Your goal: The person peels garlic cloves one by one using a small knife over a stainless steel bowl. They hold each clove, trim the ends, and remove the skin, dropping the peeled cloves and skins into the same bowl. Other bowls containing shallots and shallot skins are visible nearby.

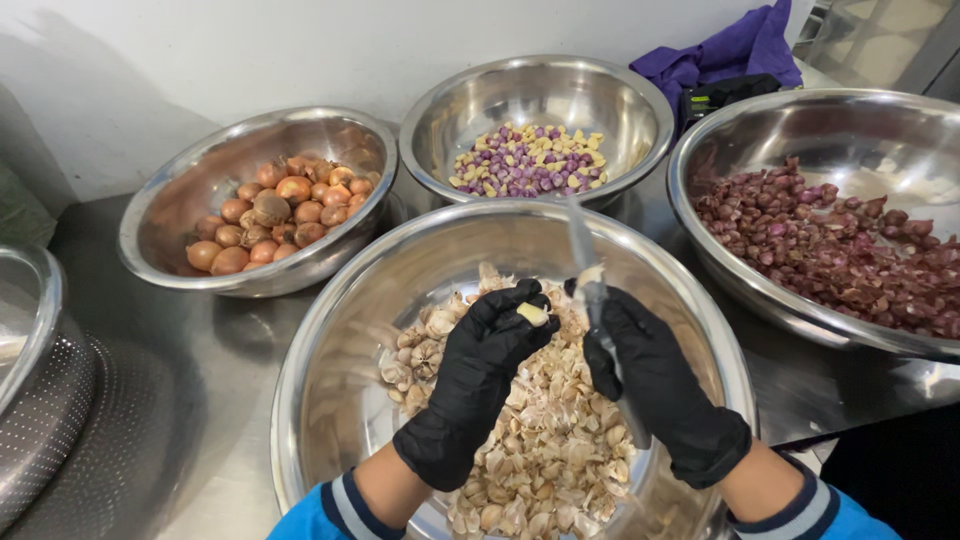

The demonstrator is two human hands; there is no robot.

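A peeled garlic clove [532, 313] is pinched in the left hand [478, 375], just left of the knife [590, 285] gripped upright by the right hand [655, 385].

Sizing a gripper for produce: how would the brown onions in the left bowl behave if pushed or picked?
The brown onions look round and smooth-skinned, so probably apt to roll and slip. They sit piled against the sloping wall of the steel bowl, so a push would likely shift the pile. Papery skins may flake.
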